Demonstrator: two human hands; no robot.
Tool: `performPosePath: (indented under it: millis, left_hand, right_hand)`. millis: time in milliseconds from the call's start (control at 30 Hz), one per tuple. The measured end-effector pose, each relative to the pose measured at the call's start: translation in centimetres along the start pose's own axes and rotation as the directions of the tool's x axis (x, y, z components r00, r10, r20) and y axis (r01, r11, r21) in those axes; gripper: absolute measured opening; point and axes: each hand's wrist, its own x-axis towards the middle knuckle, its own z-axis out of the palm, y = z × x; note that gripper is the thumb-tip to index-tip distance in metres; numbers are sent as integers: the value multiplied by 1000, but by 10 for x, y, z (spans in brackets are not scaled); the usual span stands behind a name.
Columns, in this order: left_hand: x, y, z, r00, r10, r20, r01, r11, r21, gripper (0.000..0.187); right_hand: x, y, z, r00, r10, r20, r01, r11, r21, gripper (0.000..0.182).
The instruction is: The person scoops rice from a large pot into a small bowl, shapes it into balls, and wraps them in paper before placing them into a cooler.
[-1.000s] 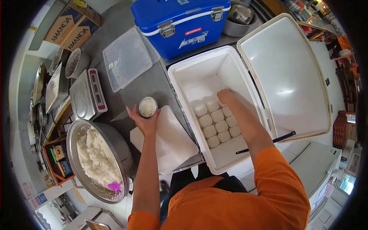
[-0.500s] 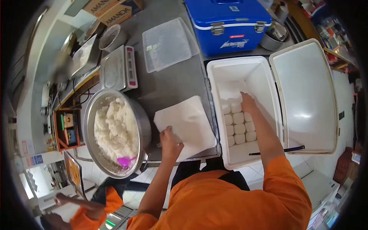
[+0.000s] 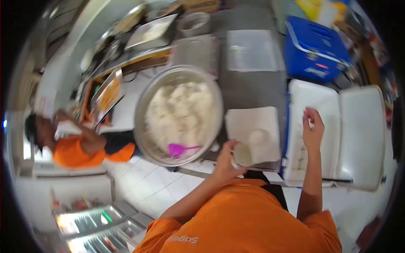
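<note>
My left hand (image 3: 225, 163) is wrapped round a small cup (image 3: 242, 154) with a pale inside, at the near edge of the paper sheets (image 3: 240, 120). A white round portion (image 3: 258, 137), probably of rice, sits on the top sheet just beyond the cup. My right hand (image 3: 313, 126) hovers over the white cooler box (image 3: 295, 95), fingers loosely curled and thumb apart, with nothing clearly held. White rounds (image 3: 300, 156) in the box are blurred. Left of the sheets stands a large metal bowl (image 3: 216, 114) of white rice (image 3: 181, 109) with a purple scoop (image 3: 176, 149).
The cooler's lid (image 3: 363, 135) is swung out to the right. A blue cooler (image 3: 312, 50) stands behind it. Farther back on the table are a plastic sheet (image 3: 251, 50) and a scale (image 3: 192, 52). Another person (image 3: 80, 149) in orange stands at the left beside a tray (image 3: 109, 95).
The view has turned left. My left hand has left the paper and now grips a cup. A white round now shows on the paper. My right hand has come up from the rounds.
</note>
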Motion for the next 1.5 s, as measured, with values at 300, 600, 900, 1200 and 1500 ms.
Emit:
performPosePath:
  millis: [300, 600, 900, 1200, 1500]
  left_hand:
    - [-69, -23, -203, 890, 30, -456, -274, 833, -481, 120]
    - [-106, -110, -309, 846, -190, -498, -365, 476, -801, 109]
    - [-113, -118, -339, 971, -207, -123, 34, 624, -781, 97]
    - [-80, -125, -321, 998, -69, 4, 40, 531, -846, 101]
    - [-87, -120, -322, 988, -151, 6, 59, 348, -936, 102]
  right_hand:
    - [-103, -243, 200, 527, -313, 790, 226, 948, 224, 18]
    - [-158, -264, 327, 303, -124, 945, 818, 542, -191, 27]
    - [-154, -291, 299, 382, -176, 907, 703, 693, -161, 22]
    - [-118, -282, 223, 669, -296, 682, 708, 535, -461, 29]
    - [-134, -292, 227, 426, -82, 901, 768, 560, -312, 23]
